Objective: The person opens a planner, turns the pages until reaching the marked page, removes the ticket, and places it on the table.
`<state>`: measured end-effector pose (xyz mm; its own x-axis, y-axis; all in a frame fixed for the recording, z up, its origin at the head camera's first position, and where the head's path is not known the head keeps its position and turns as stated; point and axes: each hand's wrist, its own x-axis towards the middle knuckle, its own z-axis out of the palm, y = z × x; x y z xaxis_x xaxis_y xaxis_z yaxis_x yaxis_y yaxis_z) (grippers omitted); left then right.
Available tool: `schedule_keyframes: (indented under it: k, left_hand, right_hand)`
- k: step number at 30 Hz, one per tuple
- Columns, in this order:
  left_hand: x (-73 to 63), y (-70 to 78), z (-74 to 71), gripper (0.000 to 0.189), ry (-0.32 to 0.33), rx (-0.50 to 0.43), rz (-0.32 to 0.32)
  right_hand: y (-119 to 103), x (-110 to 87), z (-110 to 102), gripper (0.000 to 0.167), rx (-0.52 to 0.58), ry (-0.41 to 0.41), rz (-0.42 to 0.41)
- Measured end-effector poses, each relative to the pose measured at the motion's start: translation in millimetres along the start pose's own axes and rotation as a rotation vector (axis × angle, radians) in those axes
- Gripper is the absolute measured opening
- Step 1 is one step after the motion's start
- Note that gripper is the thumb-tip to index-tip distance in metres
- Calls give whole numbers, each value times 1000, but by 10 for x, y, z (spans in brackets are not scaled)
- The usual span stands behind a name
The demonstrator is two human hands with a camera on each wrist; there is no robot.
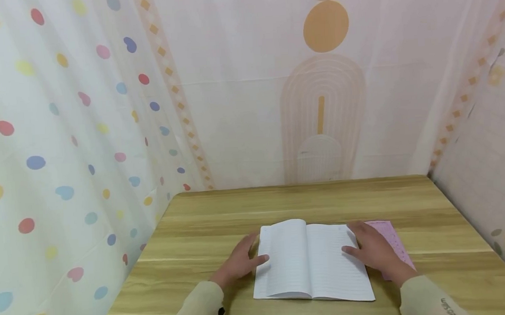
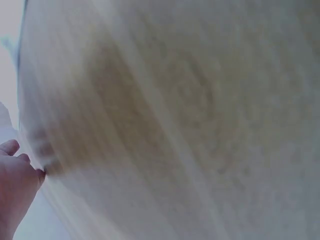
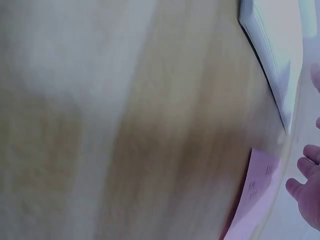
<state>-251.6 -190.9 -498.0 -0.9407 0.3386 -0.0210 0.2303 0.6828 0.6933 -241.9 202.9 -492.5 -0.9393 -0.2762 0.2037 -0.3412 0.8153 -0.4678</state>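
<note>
A lined notebook (image 1: 331,267) lies spread out on the wooden table, its pages without writing. One leaf on its left side bows up along the middle fold. My left hand (image 1: 240,259) is at the notebook's left edge, with the thumb reaching over the page and the fingers alongside. At the right edge, my right hand (image 1: 374,250) overlaps the page's upper corner, fingers spread and thumb pointing inward. Partly hidden under that hand and wrist is a thin pink patterned booklet (image 1: 392,238). The right wrist view shows the pink booklet (image 3: 257,187) beside the notebook's page edges (image 3: 272,60).
The wood-grain table (image 1: 306,200) extends behind and to both sides of the notebook. A curtain with coloured dots (image 1: 84,137) hangs at the left, and a pale curtain with arch patterns (image 1: 241,105) hangs behind the table's far edge.
</note>
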Motion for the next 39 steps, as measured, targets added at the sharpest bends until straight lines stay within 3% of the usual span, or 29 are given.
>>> schedule_keyframes:
  k: [5, 14, 19, 24, 29, 32, 39]
  left_hand:
    - [-47, 81, -28, 85, 7, -92, -49]
    - [-73, 139, -18, 88, -29, -157, -108]
    - [-76, 134, 5, 88, -19, -178, -134]
    - [-80, 146, 4, 87, -6, -171, -131]
    - [-92, 178, -1, 89, -40, -186, -122]
    - [-92, 206, 6, 91, -61, -236, -134]
    - [-10, 310, 94, 95, -74, -450, -188]
  right_hand:
    - [-67, -19, 39, 76, -14, -52, 10]
    - [-25, -63, 66, 82, -78, -89, 6]
    - [-20, -101, 67, 84, -75, -112, 21]
    - [-21, -109, 76, 85, -87, -118, 14]
    - [-16, -123, 93, 84, -92, -116, 7]
    - [-14, -144, 100, 83, -93, -111, 5]
    - [-16, -149, 117, 82, -90, -104, 2]
